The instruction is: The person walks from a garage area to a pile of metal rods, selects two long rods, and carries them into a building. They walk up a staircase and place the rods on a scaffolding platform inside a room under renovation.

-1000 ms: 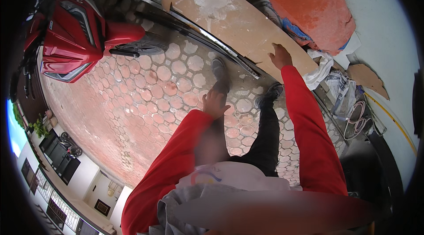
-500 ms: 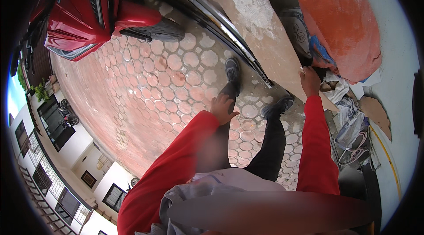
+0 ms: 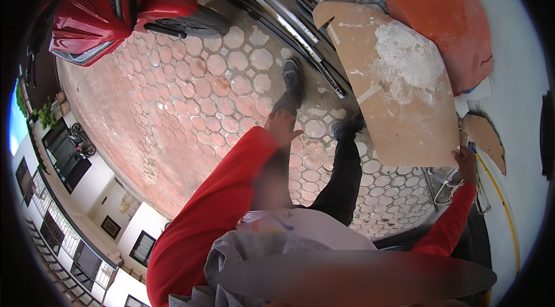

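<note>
A large, flat sheet of brown cardboard with a white chalky patch is tilted across the pile on the right. My right hand has its fingers closed on the sheet's lower right corner. On my left knee rests my left hand, its fingers spread and holding nothing. Past the sheet's far right edge lies a dusty orange sack. The sheet covers much of what lies beneath it.
Long metal strips lie on the paving left of the sheet. A red motorcycle stands at the far left. Along the pale wall at right runs a yellow line, near a smaller cardboard piece.
My right hand has moved right and toward me, pulling the cardboard sheet along and turning its broad face into view. The sheet now hides the bags beneath. My left hand stays on the knee.
</note>
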`<state>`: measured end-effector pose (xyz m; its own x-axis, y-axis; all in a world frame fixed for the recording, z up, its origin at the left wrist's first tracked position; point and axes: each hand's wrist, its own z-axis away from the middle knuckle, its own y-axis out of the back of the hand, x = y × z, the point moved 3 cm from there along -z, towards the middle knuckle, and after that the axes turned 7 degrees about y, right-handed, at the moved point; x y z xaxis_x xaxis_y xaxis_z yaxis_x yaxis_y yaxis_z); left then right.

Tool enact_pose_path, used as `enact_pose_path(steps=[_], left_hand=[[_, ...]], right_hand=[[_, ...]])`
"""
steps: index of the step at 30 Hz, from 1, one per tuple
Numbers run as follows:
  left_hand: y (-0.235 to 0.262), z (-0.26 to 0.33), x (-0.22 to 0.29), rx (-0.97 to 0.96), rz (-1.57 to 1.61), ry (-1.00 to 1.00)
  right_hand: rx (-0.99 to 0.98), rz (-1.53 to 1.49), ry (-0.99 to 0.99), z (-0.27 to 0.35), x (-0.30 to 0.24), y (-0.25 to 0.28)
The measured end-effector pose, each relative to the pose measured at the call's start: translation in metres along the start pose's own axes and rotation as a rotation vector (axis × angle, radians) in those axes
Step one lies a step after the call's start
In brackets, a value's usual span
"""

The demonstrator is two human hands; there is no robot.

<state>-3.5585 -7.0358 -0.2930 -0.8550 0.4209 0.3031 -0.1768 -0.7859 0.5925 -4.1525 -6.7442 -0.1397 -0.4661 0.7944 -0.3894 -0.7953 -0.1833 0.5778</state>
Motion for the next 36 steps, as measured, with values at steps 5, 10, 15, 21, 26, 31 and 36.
enact_pose_path(steps=[5,10,15,21,26,31,36], left_hand=[[-0.014,0.001,0.009,-0.020,-0.041,0.009],[-0.017,0.004,0.019,-0.042,-0.040,0.034],[-0.018,0.002,0.024,-0.057,-0.029,0.043],[-0.026,0.005,0.027,0.002,-0.049,0.037],[-0.031,0.003,0.031,0.000,-0.047,0.004],[-0.033,-0.004,0.037,-0.029,-0.051,-0.023],[-0.023,-0.005,0.051,0.055,-0.055,-0.130]], right_hand=[[0.003,0.499,0.005,0.047,-0.030,0.059],[0.272,0.641,0.088,0.080,-0.005,0.108],[0.368,0.620,0.087,0.044,0.086,0.111],[0.299,0.880,-0.163,-0.037,0.174,0.078],[0.432,0.904,-0.325,-0.038,0.211,0.024],[0.998,0.550,-0.550,0.003,0.211,-0.045],[1.043,-0.276,-0.422,0.000,0.178,-0.097]])
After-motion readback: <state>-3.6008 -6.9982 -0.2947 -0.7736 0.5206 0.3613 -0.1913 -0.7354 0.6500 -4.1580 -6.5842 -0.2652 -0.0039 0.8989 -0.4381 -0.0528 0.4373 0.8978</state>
